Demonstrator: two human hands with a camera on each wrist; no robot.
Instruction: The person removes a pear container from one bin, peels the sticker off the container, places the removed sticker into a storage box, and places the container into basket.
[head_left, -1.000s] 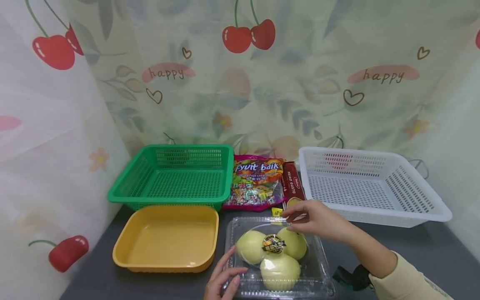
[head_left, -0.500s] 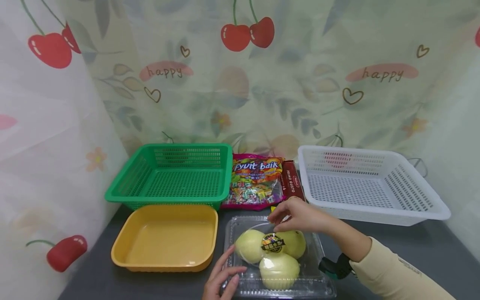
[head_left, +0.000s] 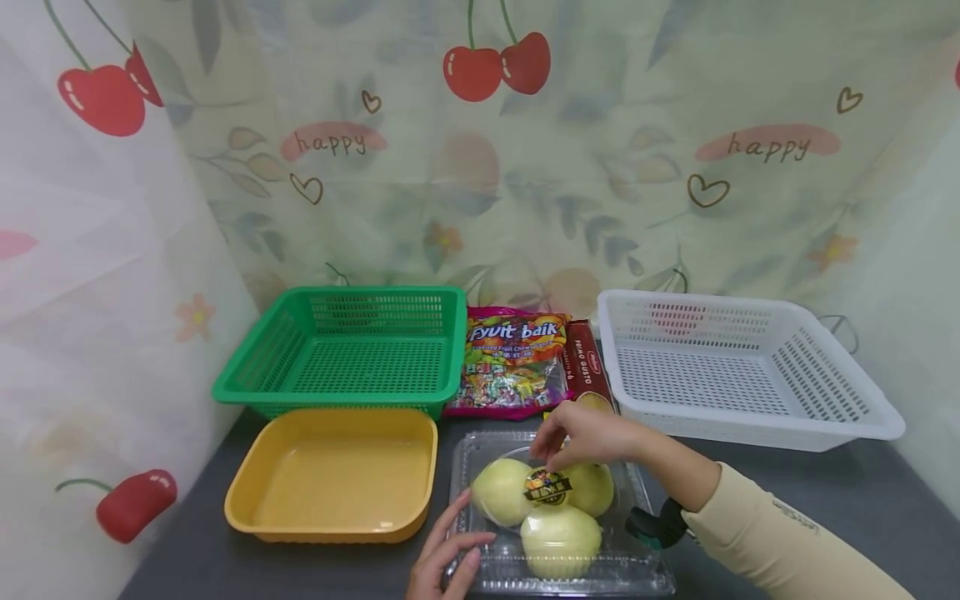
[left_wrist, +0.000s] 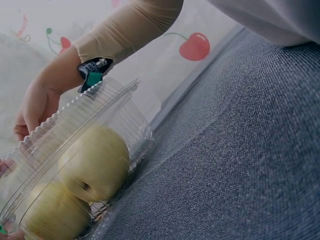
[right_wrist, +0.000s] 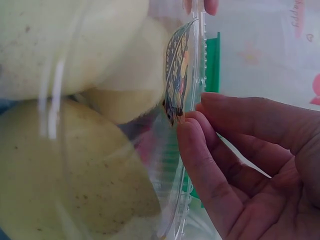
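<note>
A clear plastic clamshell box (head_left: 633, 571) with three round, pale yellow-green pears (head_left: 561, 542) inside stands at the front middle of the table. Its lid carries a dark, colourful sticker (head_left: 547, 486). My left hand (head_left: 438, 558) rests at the box's left side, fingers spread along its edge and lid. Over the lid, my right hand (head_left: 592, 435) bends down with loosely bent fingers. In the right wrist view, a fingertip (right_wrist: 191, 131) is right at the edge of the sticker. The left wrist view shows the pears (left_wrist: 97, 162) through the box wall.
To the left stands a yellow tray (head_left: 330, 533), with a green basket (head_left: 337, 400) behind it. A candy bag (head_left: 513, 362) and a dark red packet (head_left: 587, 362) lie at the back middle. A white basket (head_left: 750, 425) is at the back right.
My right hand has moved left and toward me, from the box's far edge to the sticker on the lid. The left hand has stayed in place.
</note>
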